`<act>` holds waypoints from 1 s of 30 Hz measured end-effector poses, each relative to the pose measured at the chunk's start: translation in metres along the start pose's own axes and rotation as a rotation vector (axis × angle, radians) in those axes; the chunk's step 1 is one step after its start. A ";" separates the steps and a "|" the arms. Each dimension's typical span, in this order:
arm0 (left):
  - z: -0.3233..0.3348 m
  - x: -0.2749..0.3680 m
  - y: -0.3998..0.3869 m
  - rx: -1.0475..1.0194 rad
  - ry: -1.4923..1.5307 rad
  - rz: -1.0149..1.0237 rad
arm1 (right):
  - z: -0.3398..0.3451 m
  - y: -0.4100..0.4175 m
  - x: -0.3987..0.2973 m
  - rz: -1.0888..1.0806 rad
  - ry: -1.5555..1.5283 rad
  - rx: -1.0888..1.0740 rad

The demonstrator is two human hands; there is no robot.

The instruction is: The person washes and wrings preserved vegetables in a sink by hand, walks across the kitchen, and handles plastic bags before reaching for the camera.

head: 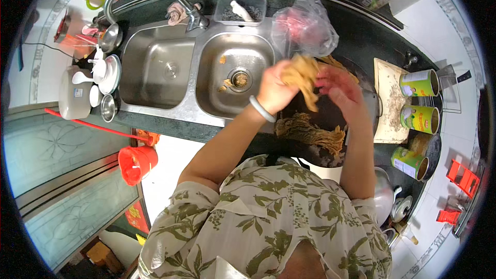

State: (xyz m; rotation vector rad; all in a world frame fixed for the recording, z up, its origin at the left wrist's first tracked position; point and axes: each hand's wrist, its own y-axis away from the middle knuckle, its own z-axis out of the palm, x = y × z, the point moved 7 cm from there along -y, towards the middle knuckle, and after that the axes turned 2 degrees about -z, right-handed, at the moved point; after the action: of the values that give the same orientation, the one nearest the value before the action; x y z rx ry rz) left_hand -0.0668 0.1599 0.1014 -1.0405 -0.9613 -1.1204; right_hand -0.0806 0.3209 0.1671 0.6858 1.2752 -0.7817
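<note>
My left hand, with a pale band on its wrist, holds a limp yellow-brown bunch of leafy vegetable, which looks pickled. My right hand is at the bunch's right side, fingers blurred and spread; whether they pinch a leaf is unclear. Below both hands, a browner, shredded-looking bunch lies on a dark board. More yellowish leaf shows behind my right hand, partly hidden by it. To the left, the right-hand sink basin has leaf scraps around its drain strainer.
A clear plastic bag with something pinkish-red sits behind my hands. A plastic tub and the faucet stand behind the sinks. Right are a stained pale board and green cans. Dishes line the left; a red bucket is below.
</note>
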 end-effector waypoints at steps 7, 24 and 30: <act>-0.067 0.050 -0.018 0.376 0.697 -0.251 | 0.103 -0.047 0.123 0.219 -0.756 -0.073; -0.133 0.003 0.006 0.723 -0.850 -0.016 | 0.214 -0.138 0.186 0.397 -1.159 -0.273; -0.181 0.015 0.017 0.343 -0.799 -0.105 | 0.258 -0.132 0.174 0.661 -1.586 -0.342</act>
State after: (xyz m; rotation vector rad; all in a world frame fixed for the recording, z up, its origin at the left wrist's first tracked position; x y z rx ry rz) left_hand -0.0334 -0.0170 0.0695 -1.1724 -1.7853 -0.5642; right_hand -0.0249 0.0144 0.0359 0.0327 -0.2935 -0.3084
